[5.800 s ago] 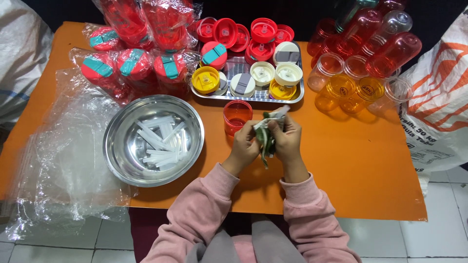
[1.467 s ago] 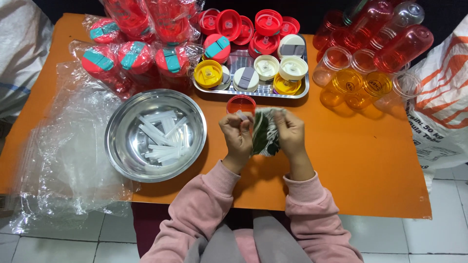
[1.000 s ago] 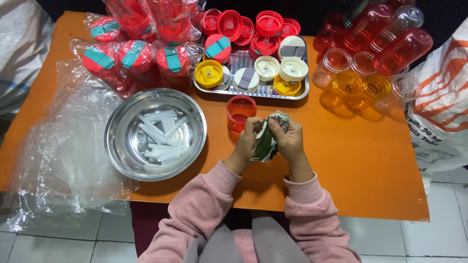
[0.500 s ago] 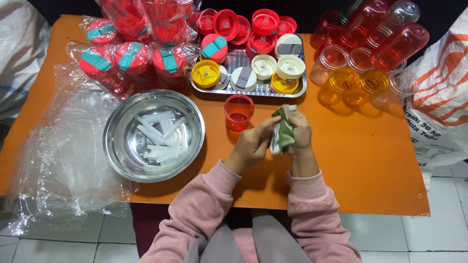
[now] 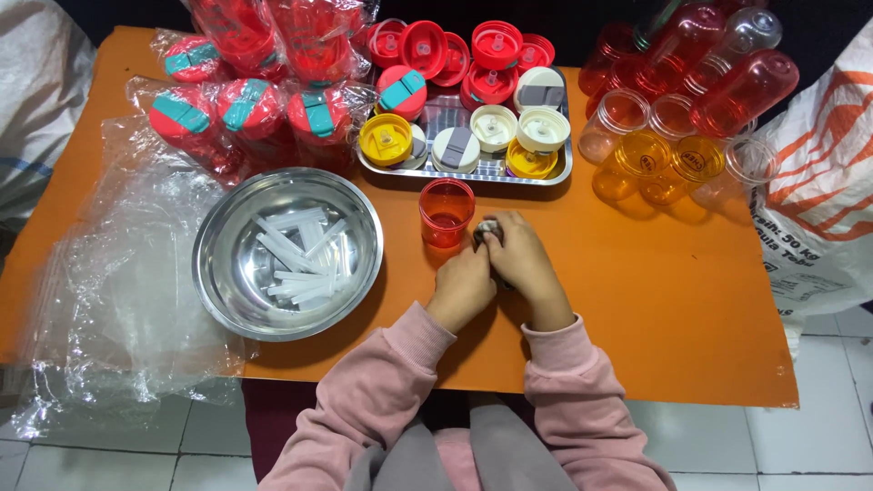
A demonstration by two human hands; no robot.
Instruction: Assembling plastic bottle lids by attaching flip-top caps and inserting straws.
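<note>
Head view: both hands' fingers (image 5: 498,238) clamp a small crumpled grey-green cloth (image 5: 487,228), mostly hidden.

Bright, even light; soft shadows

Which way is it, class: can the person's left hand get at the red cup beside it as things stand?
Probably yes. The left hand lies just below the red cup with only bare orange table between them, though both hands are closed round a small bundled thing.
</note>
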